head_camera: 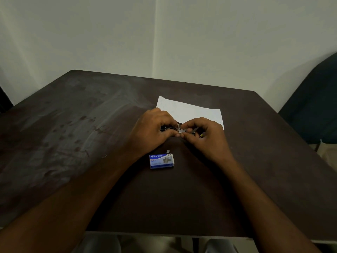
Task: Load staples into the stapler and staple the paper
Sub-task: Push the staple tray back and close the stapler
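Note:
A small black stapler [170, 128] with a shiny metal channel lies on the dark table, held between both hands. My left hand [152, 130] grips its left part with curled fingers. My right hand [204, 136] pinches the metal part near the middle, where a silver staple strip [182, 131] shows between my fingertips. Most of the stapler is hidden by my fingers. A white sheet of paper [189, 111] lies just behind my hands. A blue and white staple box [161, 161] sits on the table in front of them, with a small loose staple piece [168, 151] beside its top edge.
The dark brown table [73, 125] stretches wide to the left, with a tiny staple bit [104, 156] lying on it. A dark chair [315, 106] stands at the right edge. A pale wall rises behind the table.

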